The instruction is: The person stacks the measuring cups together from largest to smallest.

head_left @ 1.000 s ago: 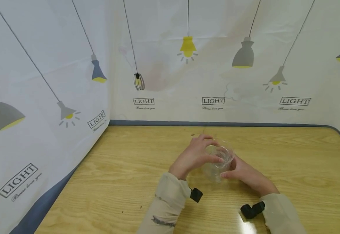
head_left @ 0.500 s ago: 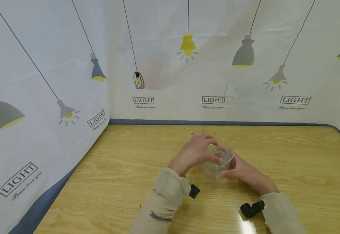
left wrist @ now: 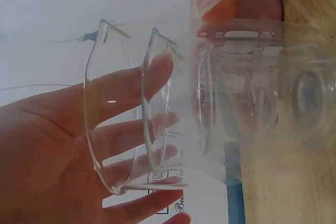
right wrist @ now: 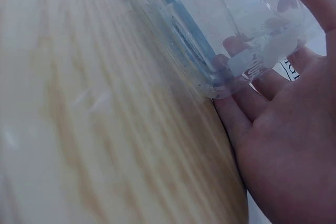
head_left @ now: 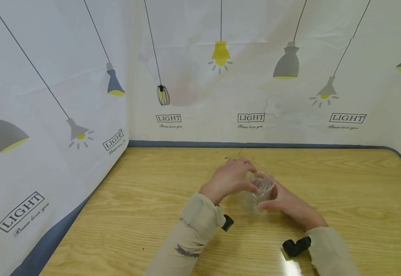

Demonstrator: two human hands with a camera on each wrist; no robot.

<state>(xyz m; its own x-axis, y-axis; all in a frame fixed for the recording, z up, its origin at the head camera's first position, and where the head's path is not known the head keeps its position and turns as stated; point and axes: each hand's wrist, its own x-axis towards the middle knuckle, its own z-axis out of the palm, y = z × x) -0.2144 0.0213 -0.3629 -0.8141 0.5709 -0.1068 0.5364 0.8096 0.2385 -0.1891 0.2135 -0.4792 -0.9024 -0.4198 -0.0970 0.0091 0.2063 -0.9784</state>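
Clear glass-like beakers stand nested between my hands over the table. The large outer beaker carries white graduation marks, and a smaller beaker sits inside it, its pouring rim lower than the outer one in the left wrist view. My left hand reaches over the top, thumb and fingers spread around the inner beaker's rim. From the right side, my right hand holds the outer beaker's wall between thumb and fingers. In the right wrist view, the outer beaker's base is close to the wood surface.
The wooden table runs back to a white curtain printed with lamps, which also lines the left side. Black wrist cameras hang at the left cuff and right cuff.
My left forearm and cuff have shifted slightly left, and the left wrist has turned a little. The hands stay around the beakers, and the right arm is nearly still.
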